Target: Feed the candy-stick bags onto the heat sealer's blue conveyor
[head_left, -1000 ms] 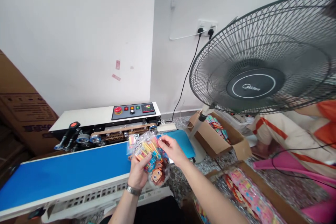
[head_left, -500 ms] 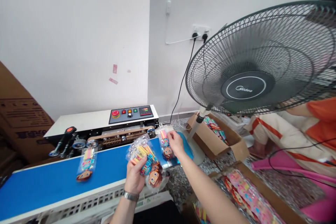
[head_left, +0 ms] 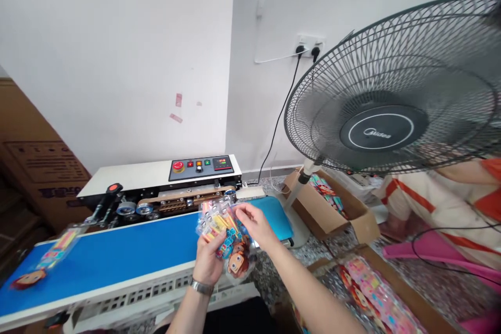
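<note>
My left hand (head_left: 209, 261) grips a fanned bunch of clear plastic packets (head_left: 237, 262), each with a brown-haired cartoon head and yellow and pink sticks inside. At the bunch's upper right edge, my right hand (head_left: 255, 224) has thumb and fingers closed on the rim of a packet; the rest of that packet is hard to separate from the bunch. Both hands are in front of a band sealing machine (head_left: 129, 173) with a blue conveyor belt (head_left: 141, 245). Another filled packet (head_left: 50, 258) lies on the belt's far left end.
A large fan (head_left: 381, 130) stands at the right, its pole beside a light-blue stool-like surface (head_left: 274, 216). Open cartons (head_left: 319, 209) with colourful packets sit on the speckled floor. A person's legs (head_left: 415, 198) and a pink chair (head_left: 407, 251) are farther right. Brown boxes (head_left: 35, 167) stack at left.
My right hand has let go of the single packet by the sealer's inlet and moved to the bunch. The packet on the belt has travelled left. The view has shifted slightly.
</note>
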Demonstrator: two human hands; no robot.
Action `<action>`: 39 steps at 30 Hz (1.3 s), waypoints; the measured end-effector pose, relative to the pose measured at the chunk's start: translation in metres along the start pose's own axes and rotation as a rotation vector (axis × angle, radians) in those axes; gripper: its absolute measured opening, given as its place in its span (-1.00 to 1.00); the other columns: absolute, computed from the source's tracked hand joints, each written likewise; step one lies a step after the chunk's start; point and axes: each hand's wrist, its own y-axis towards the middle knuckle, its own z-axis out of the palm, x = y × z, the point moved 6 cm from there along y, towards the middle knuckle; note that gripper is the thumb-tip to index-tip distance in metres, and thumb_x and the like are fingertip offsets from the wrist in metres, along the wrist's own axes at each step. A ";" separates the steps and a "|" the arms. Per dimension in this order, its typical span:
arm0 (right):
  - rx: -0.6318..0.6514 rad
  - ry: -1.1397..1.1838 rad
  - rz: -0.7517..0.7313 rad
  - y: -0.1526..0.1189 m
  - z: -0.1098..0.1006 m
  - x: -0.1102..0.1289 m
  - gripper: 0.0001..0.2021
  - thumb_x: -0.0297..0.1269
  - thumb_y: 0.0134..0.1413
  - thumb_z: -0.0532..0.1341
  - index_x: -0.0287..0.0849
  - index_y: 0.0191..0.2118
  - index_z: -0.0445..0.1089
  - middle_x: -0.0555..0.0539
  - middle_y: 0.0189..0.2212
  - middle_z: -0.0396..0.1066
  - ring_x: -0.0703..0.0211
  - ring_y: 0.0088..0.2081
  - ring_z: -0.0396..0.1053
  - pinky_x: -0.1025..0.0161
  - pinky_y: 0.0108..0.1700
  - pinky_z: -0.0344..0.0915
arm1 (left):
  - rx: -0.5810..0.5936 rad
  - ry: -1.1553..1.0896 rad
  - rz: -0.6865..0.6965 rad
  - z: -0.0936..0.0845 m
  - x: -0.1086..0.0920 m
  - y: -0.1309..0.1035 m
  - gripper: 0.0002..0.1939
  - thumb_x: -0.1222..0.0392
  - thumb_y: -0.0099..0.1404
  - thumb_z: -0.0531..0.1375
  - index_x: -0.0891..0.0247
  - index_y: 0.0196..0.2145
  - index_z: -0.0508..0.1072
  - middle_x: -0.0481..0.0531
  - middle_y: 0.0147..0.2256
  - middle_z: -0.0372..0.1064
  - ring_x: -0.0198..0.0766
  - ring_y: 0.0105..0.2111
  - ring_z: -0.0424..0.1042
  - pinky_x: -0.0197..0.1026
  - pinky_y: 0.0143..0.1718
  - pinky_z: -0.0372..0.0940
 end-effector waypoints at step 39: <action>-0.384 -0.447 0.114 0.005 -0.052 -0.031 -0.73 -0.13 0.11 0.02 -0.19 -0.36 0.35 -0.05 -0.47 0.40 0.17 -0.41 0.33 0.32 -0.36 0.19 | -0.044 0.033 -0.002 -0.007 0.000 0.002 -0.55 0.28 -0.10 0.35 0.37 -0.19 0.44 0.19 -0.23 0.48 -0.02 -0.20 0.44 0.00 -0.11 0.31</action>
